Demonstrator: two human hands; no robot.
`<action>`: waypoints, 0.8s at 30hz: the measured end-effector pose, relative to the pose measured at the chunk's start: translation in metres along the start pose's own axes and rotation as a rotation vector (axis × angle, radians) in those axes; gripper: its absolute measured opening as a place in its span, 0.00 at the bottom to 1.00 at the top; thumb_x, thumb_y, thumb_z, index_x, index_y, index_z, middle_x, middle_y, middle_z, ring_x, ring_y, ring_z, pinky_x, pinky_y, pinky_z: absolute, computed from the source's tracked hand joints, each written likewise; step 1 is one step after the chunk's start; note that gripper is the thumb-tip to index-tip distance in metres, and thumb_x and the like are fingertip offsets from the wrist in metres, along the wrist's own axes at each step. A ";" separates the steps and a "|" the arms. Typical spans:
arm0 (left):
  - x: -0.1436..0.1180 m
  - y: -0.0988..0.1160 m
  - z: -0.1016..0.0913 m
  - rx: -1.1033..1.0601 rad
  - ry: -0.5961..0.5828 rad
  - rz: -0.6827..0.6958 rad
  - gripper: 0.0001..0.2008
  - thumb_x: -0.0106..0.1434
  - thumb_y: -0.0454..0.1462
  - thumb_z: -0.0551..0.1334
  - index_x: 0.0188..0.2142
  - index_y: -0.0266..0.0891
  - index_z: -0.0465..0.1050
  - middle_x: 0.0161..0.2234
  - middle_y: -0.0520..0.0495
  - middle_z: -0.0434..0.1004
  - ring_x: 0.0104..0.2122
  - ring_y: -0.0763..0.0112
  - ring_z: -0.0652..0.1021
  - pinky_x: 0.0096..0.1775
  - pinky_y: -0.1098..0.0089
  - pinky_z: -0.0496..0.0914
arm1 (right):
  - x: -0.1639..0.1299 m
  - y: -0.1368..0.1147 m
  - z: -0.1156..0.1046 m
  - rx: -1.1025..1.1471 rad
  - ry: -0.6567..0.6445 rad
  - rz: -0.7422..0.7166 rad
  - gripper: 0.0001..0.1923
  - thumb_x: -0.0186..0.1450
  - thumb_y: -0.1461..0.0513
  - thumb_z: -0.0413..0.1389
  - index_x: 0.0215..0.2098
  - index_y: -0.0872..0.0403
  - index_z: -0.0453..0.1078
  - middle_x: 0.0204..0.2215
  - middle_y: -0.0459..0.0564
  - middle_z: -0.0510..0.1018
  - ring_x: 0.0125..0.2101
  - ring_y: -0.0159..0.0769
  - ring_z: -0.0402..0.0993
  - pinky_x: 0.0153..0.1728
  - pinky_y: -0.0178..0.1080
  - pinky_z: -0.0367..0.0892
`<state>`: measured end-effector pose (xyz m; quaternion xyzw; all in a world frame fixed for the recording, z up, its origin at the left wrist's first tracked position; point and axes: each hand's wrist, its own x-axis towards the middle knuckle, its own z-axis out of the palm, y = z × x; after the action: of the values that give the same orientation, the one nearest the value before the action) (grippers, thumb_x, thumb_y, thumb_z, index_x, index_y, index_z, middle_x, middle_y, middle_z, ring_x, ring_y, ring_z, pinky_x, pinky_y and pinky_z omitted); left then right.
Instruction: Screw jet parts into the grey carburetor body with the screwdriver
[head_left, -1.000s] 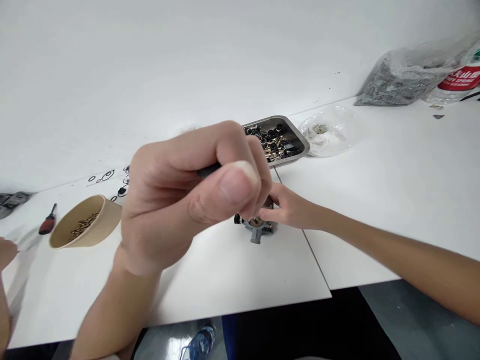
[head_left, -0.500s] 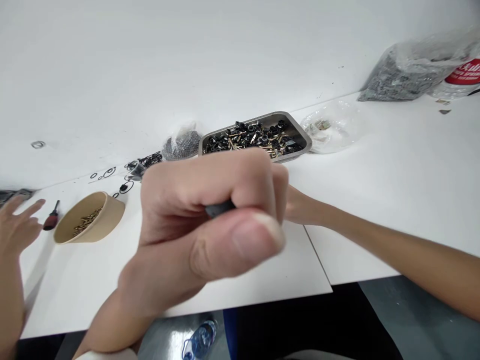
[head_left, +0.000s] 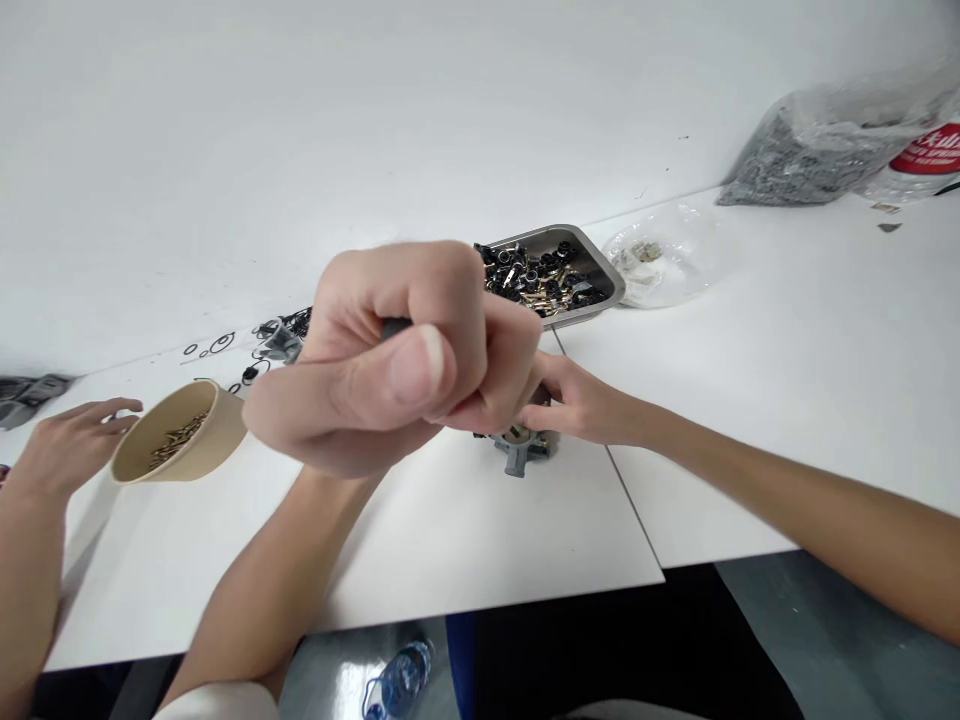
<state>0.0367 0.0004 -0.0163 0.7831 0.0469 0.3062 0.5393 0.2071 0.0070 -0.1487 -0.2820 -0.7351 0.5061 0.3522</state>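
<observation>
Left hand (head_left: 397, 360), centre frame, stayed clenched on a dark tool handle (head_left: 394, 326) but dropped from 0.5 s ago, uncovering the grey part (head_left: 519, 448) on the desk (head_left: 750, 380). Right hand (head_left: 574, 400) gripped that part. Another person's hand (head_left: 71, 440) reached the cup (head_left: 180, 440).

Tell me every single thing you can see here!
table: one, white, across the view
metal tray: one, silver, back middle, full of black and brass bits
bowl: one, tan, left, brass bits inside
black rings: several, behind the bowl
clear bag: one, right of the tray
bag of grey bits: one, far right
bottle: one, blue, on the floor
another person's hand: one, beside the bowl
grey part: one, on the table, middle
left hand: fist round a dark handle
right hand: holding the grey part
</observation>
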 end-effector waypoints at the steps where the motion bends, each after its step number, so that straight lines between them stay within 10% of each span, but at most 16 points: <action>1: 0.001 -0.002 -0.002 -0.003 0.020 -0.014 0.24 0.68 0.47 0.56 0.21 0.40 0.50 0.14 0.55 0.49 0.14 0.78 0.51 0.18 0.70 0.60 | -0.001 0.000 0.001 -0.006 0.001 0.002 0.14 0.61 0.68 0.56 0.46 0.52 0.69 0.34 0.47 0.71 0.37 0.35 0.70 0.34 0.37 0.68; 10: 0.001 0.000 -0.002 -0.055 0.049 -0.012 0.29 0.65 0.54 0.57 0.18 0.40 0.49 0.12 0.55 0.49 0.12 0.79 0.54 0.15 0.71 0.55 | -0.015 -0.010 0.024 -0.345 0.114 -0.121 0.29 0.61 0.62 0.58 0.59 0.45 0.58 0.55 0.54 0.63 0.58 0.50 0.59 0.60 0.57 0.57; 16: -0.003 0.001 0.003 -0.071 0.140 -0.069 0.30 0.65 0.56 0.56 0.18 0.39 0.47 0.13 0.54 0.47 0.14 0.79 0.52 0.16 0.70 0.52 | -0.020 -0.011 0.047 -0.602 0.294 0.039 0.46 0.54 0.53 0.66 0.64 0.45 0.47 0.60 0.57 0.56 0.61 0.61 0.52 0.58 0.64 0.57; 24: 0.003 0.018 0.025 0.017 0.274 -0.171 0.28 0.66 0.61 0.47 0.22 0.43 0.61 0.11 0.55 0.43 0.13 0.76 0.49 0.15 0.67 0.49 | -0.021 -0.011 0.045 -0.514 0.284 0.140 0.43 0.52 0.53 0.67 0.60 0.46 0.52 0.53 0.57 0.59 0.55 0.61 0.59 0.50 0.62 0.65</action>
<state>0.0477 -0.0263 -0.0055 0.7316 0.1891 0.3626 0.5454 0.1828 -0.0368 -0.1538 -0.4801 -0.7612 0.2817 0.3328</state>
